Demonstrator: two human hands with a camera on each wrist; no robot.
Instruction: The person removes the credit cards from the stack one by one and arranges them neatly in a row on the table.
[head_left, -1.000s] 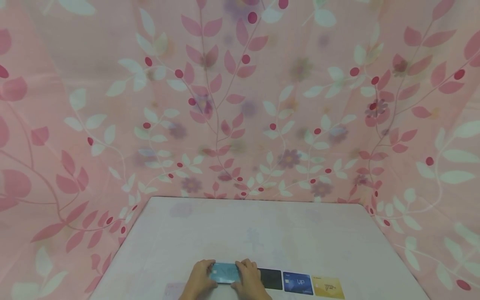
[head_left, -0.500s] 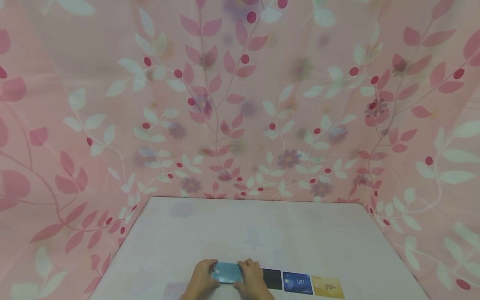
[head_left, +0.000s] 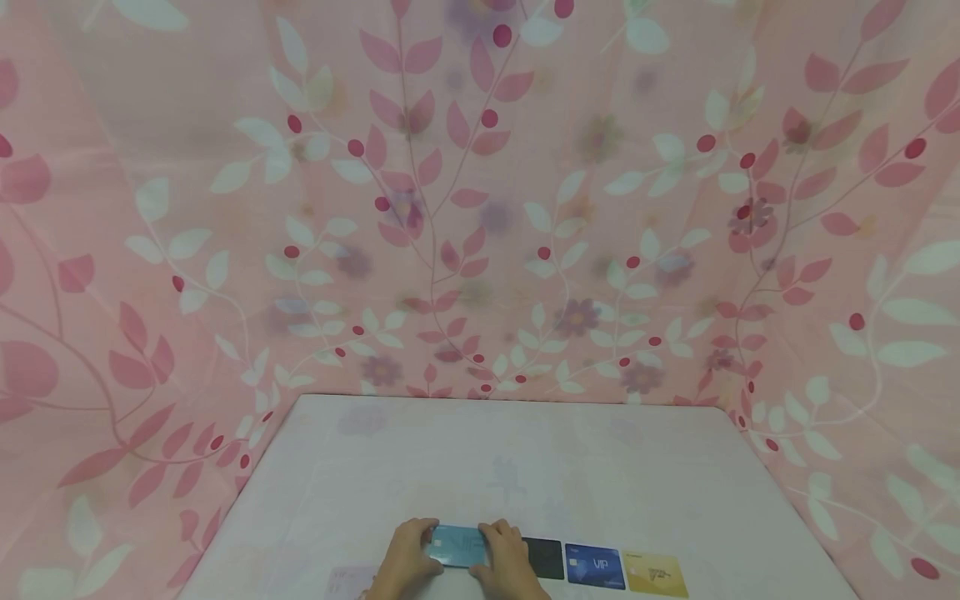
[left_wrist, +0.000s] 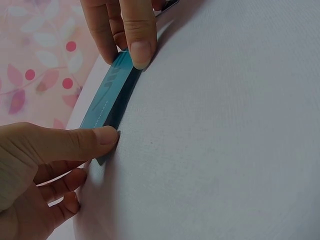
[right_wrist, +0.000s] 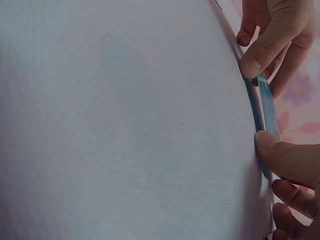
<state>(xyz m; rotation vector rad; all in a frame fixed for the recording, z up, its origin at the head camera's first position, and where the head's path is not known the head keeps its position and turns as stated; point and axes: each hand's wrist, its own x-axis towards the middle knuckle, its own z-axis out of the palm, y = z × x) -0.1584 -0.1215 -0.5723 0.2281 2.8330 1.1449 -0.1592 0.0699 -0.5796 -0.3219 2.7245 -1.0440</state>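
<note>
A teal card (head_left: 458,547) lies between my two hands, low in the head view, close over the white tabletop. My left hand (head_left: 407,557) pinches its left end between thumb and fingers, and my right hand (head_left: 507,560) does the same at the right end. In the left wrist view the teal card (left_wrist: 106,97) looks tilted, with a dark shadow along its near edge. There the left thumb (left_wrist: 104,137) presses on the near edge. From the right wrist, the right thumb (right_wrist: 272,147) also shows at the card's edge.
Right of my hands lie a black card (head_left: 545,559), a blue VIP card (head_left: 595,567) and a gold card (head_left: 656,575) in a row. A pale pinkish card (head_left: 349,581) lies at left, partly behind my left hand. Floral fabric (head_left: 480,208) surrounds the white table (head_left: 510,450).
Both hands and the teal card have shifted slightly to the right, towards the black card. The other cards have stayed in place.
</note>
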